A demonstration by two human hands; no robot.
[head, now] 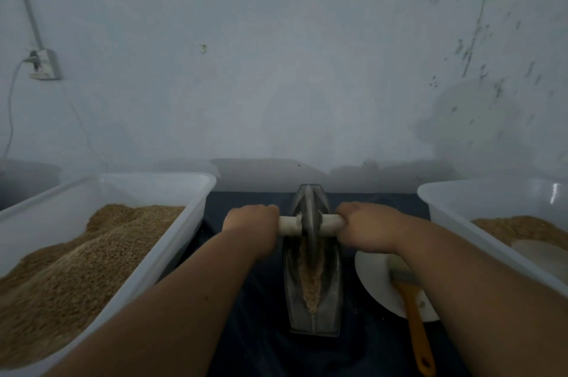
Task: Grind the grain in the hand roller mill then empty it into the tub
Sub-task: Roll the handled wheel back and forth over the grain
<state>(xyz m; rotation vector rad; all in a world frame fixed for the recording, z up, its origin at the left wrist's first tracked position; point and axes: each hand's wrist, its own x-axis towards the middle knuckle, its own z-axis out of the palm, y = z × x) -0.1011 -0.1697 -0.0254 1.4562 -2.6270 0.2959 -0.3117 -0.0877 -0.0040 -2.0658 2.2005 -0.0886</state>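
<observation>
Grain (310,281) lies in a narrow strip along the groove of the mill (332,293), a boat-shaped metal trough set lengthwise on a dark cloth (261,330) between two tubs. The wheel (309,207) stands upright in that groove toward its far end, with a pale handle (289,225) running through its hub to either side. The left hand (250,220) is wrapped round the left stub and the right hand (365,224) round the right stub. Both arms reach straight forward, which probably lets even weight bear down so the wheel tracks true and does not tip. The left tub (196,186) holds a high heap of grain, close enough to refill from. The right tub (436,195) holds a lower layer with something pale lying in it; whether that layer is ground I cannot tell. A white plate (373,272) sits just right of the mill under the right forearm, with a yellow-handled brush (415,324) laid across it, likely kept near for sweeping out the groove. Grinding looks under way; emptying is not yet done.
</observation>
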